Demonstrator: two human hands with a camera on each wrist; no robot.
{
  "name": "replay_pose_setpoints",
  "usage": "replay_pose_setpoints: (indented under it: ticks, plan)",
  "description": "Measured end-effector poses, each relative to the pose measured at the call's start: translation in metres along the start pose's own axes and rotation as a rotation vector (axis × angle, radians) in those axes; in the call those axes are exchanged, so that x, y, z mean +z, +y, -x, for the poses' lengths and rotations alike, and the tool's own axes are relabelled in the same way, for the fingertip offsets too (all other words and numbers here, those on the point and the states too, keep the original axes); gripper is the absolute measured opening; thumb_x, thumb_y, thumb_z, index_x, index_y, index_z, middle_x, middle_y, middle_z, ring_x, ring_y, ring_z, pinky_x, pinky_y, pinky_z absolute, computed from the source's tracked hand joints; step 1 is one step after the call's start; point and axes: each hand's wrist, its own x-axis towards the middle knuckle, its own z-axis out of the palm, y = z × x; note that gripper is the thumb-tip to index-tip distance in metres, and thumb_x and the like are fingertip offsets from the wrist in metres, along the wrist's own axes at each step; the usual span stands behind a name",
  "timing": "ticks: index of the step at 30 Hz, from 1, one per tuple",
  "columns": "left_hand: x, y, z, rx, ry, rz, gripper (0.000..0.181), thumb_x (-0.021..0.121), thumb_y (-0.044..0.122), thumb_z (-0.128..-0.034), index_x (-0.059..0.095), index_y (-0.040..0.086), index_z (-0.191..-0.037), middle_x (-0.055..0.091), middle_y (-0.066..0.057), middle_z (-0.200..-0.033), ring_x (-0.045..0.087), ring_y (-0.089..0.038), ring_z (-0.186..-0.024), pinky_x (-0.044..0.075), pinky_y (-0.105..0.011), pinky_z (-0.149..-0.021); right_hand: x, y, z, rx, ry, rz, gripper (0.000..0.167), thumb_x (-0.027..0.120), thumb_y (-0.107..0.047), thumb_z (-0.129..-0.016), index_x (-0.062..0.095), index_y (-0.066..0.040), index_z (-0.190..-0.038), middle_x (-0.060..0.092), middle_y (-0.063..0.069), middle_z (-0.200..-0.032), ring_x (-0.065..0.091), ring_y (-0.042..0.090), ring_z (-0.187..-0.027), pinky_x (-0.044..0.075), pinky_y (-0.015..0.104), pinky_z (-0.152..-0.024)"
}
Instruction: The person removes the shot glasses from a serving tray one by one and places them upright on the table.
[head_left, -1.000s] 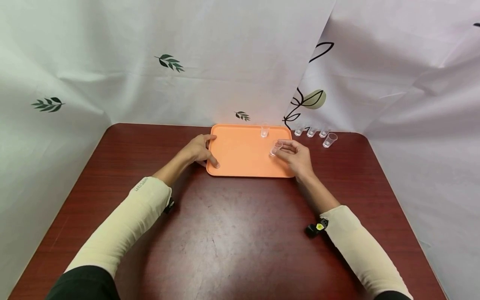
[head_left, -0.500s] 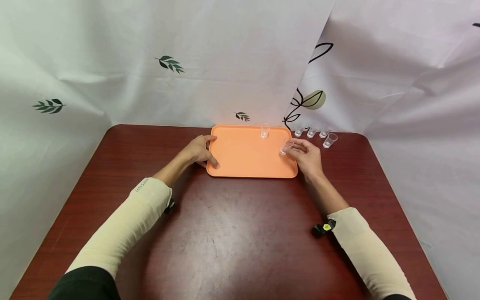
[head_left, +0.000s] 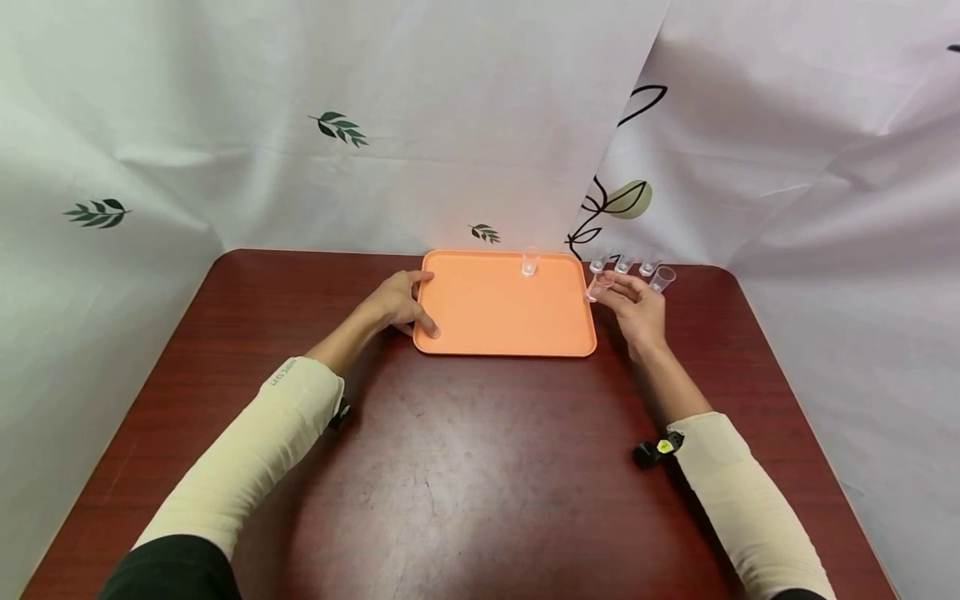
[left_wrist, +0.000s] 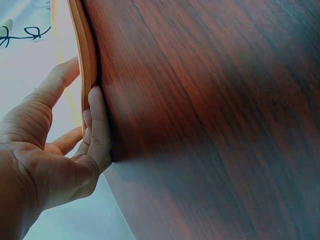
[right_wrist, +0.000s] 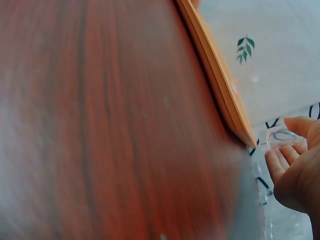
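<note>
An orange rectangular tray (head_left: pixel 502 312) lies near the back edge of the table. My left hand (head_left: pixel 395 302) grips its left end; in the left wrist view the thumb and fingers of that hand (left_wrist: pixel 55 150) close round the tray rim (left_wrist: pixel 85 50). My right hand (head_left: pixel 637 315) pinches a small clear cup (head_left: pixel 597 288), slightly tilted, just over the tray's right edge. Another clear cup (head_left: pixel 529 264) stands on the tray near its back rim. In the right wrist view the held cup (right_wrist: pixel 277 137) is partly hidden by the right hand (right_wrist: pixel 300 167).
Beyond my right hand, several more clear cups (head_left: pixel 623 265) stand in a row at the table's back edge. One cup (head_left: pixel 662 279) sits nearer, partly covered by the hand. A white curtain (head_left: pixel 420 125) hangs behind the dark red wooden table (head_left: pixel 465 467).
My right hand has moved right with the pinched cup, from above the tray to its right edge. The left hand and the tray have stayed in place.
</note>
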Motion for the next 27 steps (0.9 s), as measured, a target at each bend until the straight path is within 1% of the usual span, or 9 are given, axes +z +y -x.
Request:
replay_pose_setpoints:
  ticks: [4, 9, 13, 16, 20, 27]
  plan:
    - [0.0, -0.001, -0.002, 0.005, 0.007, -0.009, 0.127, 0.101, -0.002, -0.0789, 0.028, 0.018, -0.181, 0.052, -0.025, -0.161, 0.074, -0.028, -0.1, 0.074, -0.039, -0.075, -0.006, 0.0, -0.005, 0.007, 0.026, -0.032, 0.048, 0.087, 0.006, -0.094, 0.072, 0.012, -0.14, 0.083, -0.017, -0.093, 0.078, -0.001, -0.094, 0.064, 0.011, -0.086]
    - [0.0, -0.002, -0.002, 0.006, 0.011, -0.005, 0.127, 0.101, -0.002, -0.0788, 0.029, 0.018, -0.181, 0.051, -0.025, -0.163, 0.074, -0.028, -0.1, 0.074, -0.038, -0.074, -0.012, 0.002, -0.015, 0.034, 0.067, -0.067, 0.05, 0.086, 0.007, -0.094, 0.071, 0.012, -0.141, 0.083, -0.014, -0.094, 0.077, -0.001, -0.093, 0.064, 0.01, -0.085]
    - [0.0, -0.002, -0.001, 0.006, 0.008, -0.001, 0.127, 0.101, -0.002, -0.0789, 0.028, 0.017, -0.181, 0.051, -0.025, -0.163, 0.074, -0.029, -0.101, 0.074, -0.039, -0.075, -0.016, 0.005, -0.022, 0.051, 0.106, -0.015, 0.049, 0.086, 0.005, -0.094, 0.072, 0.009, -0.142, 0.081, -0.018, -0.091, 0.075, -0.003, -0.093, 0.062, 0.008, -0.084]
    - [0.0, -0.002, 0.0, 0.008, 0.01, 0.001, 0.127, 0.101, -0.003, -0.0785, 0.029, 0.017, -0.181, 0.051, -0.025, -0.162, 0.074, -0.028, -0.101, 0.074, -0.039, -0.074, -0.019, 0.005, -0.024, 0.058, 0.129, 0.048, 0.05, 0.087, 0.002, -0.095, 0.073, 0.007, -0.143, 0.08, -0.021, -0.09, 0.073, -0.005, -0.094, 0.06, 0.007, -0.084]
    - [0.0, -0.001, 0.001, 0.015, 0.014, 0.002, 0.127, 0.101, -0.003, -0.0782, 0.029, 0.017, -0.181, 0.052, -0.025, -0.16, 0.074, -0.027, -0.099, 0.073, -0.038, -0.073, -0.022, 0.007, -0.027, 0.078, 0.16, 0.086, 0.051, 0.087, -0.001, -0.096, 0.074, 0.004, -0.145, 0.078, -0.022, -0.093, 0.072, -0.006, -0.096, 0.059, 0.007, -0.085]
    - [0.0, -0.001, 0.001, 0.011, 0.009, 0.002, 0.127, 0.1, -0.004, -0.0786, 0.029, 0.017, -0.181, 0.051, -0.025, -0.16, 0.073, -0.028, -0.101, 0.073, -0.038, -0.073, -0.025, 0.007, -0.028, 0.113, 0.218, 0.059, 0.05, 0.088, -0.001, -0.095, 0.077, -0.001, -0.143, 0.081, -0.017, -0.098, 0.073, -0.006, -0.097, 0.06, 0.008, -0.089]
